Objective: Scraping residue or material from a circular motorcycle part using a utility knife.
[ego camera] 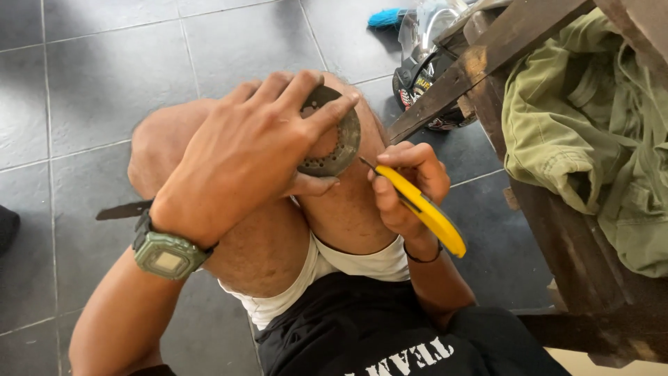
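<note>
Grey round metal disc with small holes (332, 136) rests on the knee, clamped in the left hand (243, 153).
Right hand (407, 184) grips the yellow knife (421, 207); its tip touches the disc's edge, scraping looks unfinished.

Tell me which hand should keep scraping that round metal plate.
Right, probably. The right hand holds the yellow utility knife with its tip at the round metal plate; the left hand grips that plate against the knee.
</note>
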